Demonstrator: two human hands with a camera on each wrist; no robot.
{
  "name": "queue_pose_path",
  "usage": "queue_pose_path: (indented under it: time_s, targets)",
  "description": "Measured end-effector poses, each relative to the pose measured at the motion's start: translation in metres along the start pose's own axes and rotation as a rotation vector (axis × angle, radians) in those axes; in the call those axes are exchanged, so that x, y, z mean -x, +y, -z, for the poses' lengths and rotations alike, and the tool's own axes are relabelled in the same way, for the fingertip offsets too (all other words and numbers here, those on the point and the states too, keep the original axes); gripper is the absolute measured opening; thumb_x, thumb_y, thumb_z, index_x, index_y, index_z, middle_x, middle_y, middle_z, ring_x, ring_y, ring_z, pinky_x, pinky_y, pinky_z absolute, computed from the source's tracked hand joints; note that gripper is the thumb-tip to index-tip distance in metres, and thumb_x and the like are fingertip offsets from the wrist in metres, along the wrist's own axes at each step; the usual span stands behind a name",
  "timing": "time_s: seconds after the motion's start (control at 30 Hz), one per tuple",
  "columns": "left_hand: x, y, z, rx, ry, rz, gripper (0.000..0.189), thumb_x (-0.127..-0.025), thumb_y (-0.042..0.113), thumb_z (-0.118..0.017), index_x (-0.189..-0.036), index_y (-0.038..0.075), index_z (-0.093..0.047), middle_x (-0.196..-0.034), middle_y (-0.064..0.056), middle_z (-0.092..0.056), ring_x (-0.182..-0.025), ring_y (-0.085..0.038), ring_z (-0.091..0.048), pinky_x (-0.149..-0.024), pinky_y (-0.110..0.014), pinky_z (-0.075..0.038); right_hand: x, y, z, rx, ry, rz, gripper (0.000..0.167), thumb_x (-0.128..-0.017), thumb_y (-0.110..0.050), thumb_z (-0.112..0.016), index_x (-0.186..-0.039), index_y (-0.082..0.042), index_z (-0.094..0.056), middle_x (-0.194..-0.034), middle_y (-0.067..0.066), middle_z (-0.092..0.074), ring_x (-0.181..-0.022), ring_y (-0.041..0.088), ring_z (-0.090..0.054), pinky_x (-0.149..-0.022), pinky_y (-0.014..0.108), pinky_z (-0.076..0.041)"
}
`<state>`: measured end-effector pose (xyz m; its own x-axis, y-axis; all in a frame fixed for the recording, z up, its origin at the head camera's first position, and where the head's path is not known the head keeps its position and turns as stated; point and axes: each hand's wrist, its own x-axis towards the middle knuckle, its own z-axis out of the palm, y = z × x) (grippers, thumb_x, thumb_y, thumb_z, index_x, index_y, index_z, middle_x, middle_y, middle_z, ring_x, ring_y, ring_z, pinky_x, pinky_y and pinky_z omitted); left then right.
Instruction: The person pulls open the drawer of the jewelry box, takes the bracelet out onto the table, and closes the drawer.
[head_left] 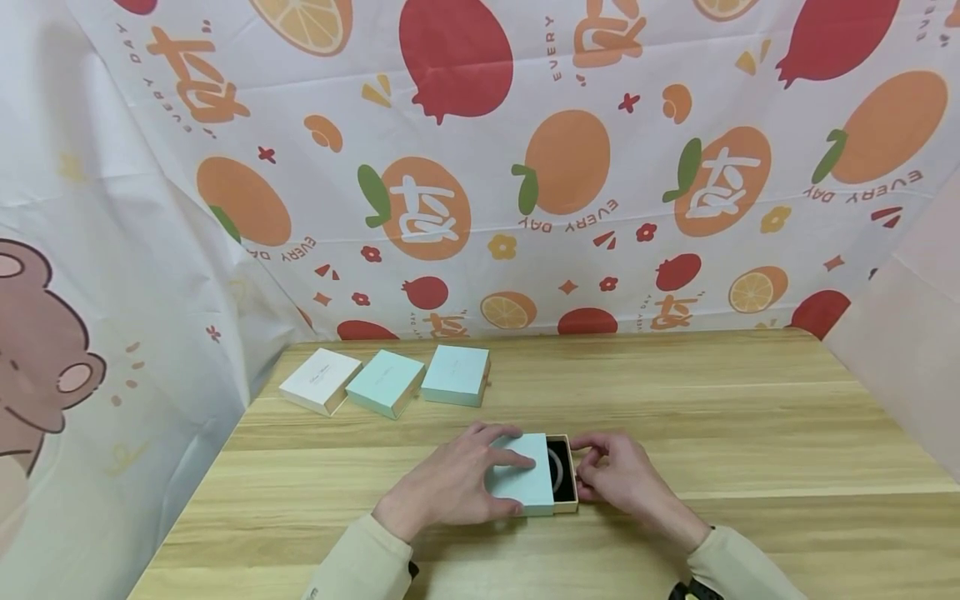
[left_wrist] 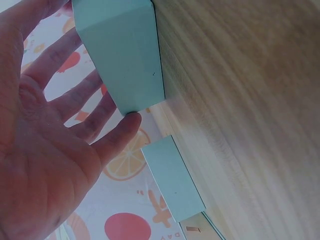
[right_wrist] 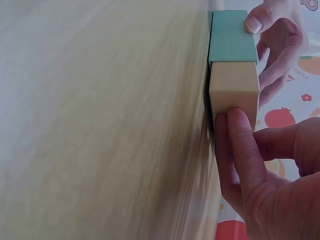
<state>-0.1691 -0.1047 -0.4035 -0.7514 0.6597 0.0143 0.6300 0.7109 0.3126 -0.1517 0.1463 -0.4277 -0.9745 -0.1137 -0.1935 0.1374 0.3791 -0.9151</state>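
Observation:
A mint-green sliding gift box point(head_left: 534, 487) lies on the table, its cream drawer point(head_left: 575, 507) partly out on the right. Inside, on a black lining, part of a pale ring-shaped bangle point(head_left: 556, 472) shows; the sleeve covers the rest. My left hand point(head_left: 467, 477) holds the sleeve, thumb at the near side and fingers over the top and far side. At the drawer's end is my right hand point(head_left: 617, 475); in the right wrist view two fingertips point(right_wrist: 239, 120) press against the cream end face point(right_wrist: 234, 92).
Three more boxes stand at the back left of the wooden table point(head_left: 712, 400): a white box point(head_left: 321, 379), a mint box point(head_left: 386, 382) and another mint box point(head_left: 456, 372). A fruit-print cloth point(head_left: 525, 275) hangs behind the table.

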Motion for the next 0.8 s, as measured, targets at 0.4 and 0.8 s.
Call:
queue_pose_path:
  time_s: [0.4,0.8]
  targets:
    - [-0.0003,-0.0009,-0.0005,0.003,0.005,-0.002,0.047,-0.082,0.051,-0.078,-0.126,0.035,-0.073,-0.151,0.002,-0.054,-0.139,-0.023,-0.047,-0.105,-0.047,-0.052,0.0002,0.0015,0.0027,-0.006,0.007,0.002,0.042,-0.083,0.012,-0.062,-0.124,0.003,-0.067,-0.082,0.008,-0.062,-0.070,0.015,-0.067,-0.060,0.023,-0.058]
    - [0.0000,-0.0012,-0.0019,0.000,0.005,0.000,0.047,-0.082,0.051,-0.078,-0.126,0.037,-0.072,-0.152,0.003,-0.053,-0.140,-0.022,-0.047,-0.106,-0.048,-0.052,0.0015,0.0044,0.0088,0.004,0.005,0.003,0.045,-0.082,0.014,-0.060,-0.125,0.003,-0.067,-0.082,0.006,-0.061,-0.070,0.016,-0.067,-0.061,0.025,-0.059]
